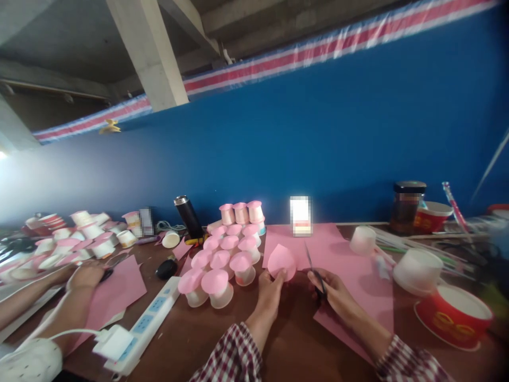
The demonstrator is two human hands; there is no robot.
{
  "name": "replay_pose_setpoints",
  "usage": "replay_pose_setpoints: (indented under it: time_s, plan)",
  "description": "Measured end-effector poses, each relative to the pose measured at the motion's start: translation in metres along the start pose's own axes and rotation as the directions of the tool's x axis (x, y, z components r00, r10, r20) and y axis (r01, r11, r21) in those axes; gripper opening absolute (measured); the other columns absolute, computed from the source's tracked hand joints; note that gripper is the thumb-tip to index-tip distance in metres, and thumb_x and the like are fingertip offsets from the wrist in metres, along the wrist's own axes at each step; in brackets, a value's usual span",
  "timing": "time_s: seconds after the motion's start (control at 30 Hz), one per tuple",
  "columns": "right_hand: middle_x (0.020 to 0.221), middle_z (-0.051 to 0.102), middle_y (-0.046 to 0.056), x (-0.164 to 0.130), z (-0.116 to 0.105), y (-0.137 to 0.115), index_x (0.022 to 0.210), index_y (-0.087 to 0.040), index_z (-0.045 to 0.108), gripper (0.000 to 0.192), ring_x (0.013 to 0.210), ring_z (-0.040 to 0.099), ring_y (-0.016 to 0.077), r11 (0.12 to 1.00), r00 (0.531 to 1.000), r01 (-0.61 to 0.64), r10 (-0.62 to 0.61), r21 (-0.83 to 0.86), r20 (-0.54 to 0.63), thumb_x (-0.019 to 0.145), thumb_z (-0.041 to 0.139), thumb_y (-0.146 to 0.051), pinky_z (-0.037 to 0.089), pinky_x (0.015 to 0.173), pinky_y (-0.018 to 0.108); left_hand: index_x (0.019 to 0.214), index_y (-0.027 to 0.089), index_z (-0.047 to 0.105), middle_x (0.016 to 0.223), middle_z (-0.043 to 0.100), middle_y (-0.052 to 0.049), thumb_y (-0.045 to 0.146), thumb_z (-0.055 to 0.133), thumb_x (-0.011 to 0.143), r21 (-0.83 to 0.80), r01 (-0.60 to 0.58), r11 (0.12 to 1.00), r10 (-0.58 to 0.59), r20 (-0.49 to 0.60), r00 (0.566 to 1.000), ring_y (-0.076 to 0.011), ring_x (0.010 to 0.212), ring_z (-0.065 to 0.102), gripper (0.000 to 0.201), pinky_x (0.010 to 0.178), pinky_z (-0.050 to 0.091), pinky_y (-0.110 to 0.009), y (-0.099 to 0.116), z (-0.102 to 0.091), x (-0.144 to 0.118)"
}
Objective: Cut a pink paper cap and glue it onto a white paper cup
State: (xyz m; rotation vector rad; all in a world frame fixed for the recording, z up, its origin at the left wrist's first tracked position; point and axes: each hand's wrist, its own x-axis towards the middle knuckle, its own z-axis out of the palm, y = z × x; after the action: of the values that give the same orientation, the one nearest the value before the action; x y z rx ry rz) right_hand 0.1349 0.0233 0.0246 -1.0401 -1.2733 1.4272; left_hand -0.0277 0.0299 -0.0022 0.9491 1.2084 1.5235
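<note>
The left hand [271,289] grips a pink paper cutout [281,261], rounded, held upright just above the brown tabletop [294,339]. The right hand [332,292] clasps scissors [314,270], blades pointing up, beside the cutout, over a pink paper sheet [350,265].

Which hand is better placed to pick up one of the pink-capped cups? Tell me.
Left. The left hand holds only a pink paper cutout beside the pink-capped cups; the right hand grips scissors, farther away.

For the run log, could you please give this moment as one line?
left hand: holds pink paper piece | right hand: grips scissors | pink-topped cups beside
</note>
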Motion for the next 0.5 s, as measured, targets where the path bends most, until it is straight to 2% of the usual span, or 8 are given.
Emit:
replay_pose_setpoints:
  time_s: [0.17, 0.37, 0.5]
  plan:
    - [0.054, 0.052, -0.002, -0.001, 0.001, -0.001, 0.068, -0.015, 0.058, 0.041, 0.048, 0.047, 0.0088, 1.000, 1.000, 0.013, -0.013, -0.011, 0.011, 0.073, 0.063, -0.055, 0.036, 0.044, 0.020, 0.082, 0.013, 0.062, 0.070, 0.063, -0.004, 0.041, 0.070, 0.069, -0.128, 0.065, 0.990, -0.063, 0.025, 0.998, -0.0122, 0.057, 0.055, 0.032, 0.055, 0.042, -0.024, 0.000, -0.002, -0.001]
    - [0.057, 0.052, -0.002, 0.001, -0.002, 0.009, 0.067, -0.015, 0.055, 0.042, 0.047, 0.046, 0.0088, 1.000, 1.000, -0.020, 0.020, -0.019, 0.006, 0.075, 0.061, -0.055, 0.037, 0.044, 0.021, 0.081, 0.011, 0.064, 0.071, 0.064, -0.006, 0.040, 0.070, 0.070, -0.122, 0.052, 0.991, -0.045, 0.060, 0.997, -0.0123, 0.059, 0.055, 0.032, 0.054, 0.041, -0.023, 0.003, -0.002, -0.001]
    - [0.058, 0.052, -0.001, 0.002, -0.003, 0.013, 0.072, -0.015, 0.058, 0.039, 0.050, 0.048, 0.0106, 0.999, 1.000, -0.015, 0.016, -0.032, 0.019, 0.077, 0.061, -0.053, 0.037, 0.045, 0.022, 0.085, 0.010, 0.064, 0.074, 0.066, -0.007, 0.039, 0.071, 0.069, -0.174, 0.083, 0.981, -0.071, 0.076, 0.995, -0.0124, 0.060, 0.056, 0.034, 0.054, 0.042, -0.022, 0.009, 0.000, -0.002]
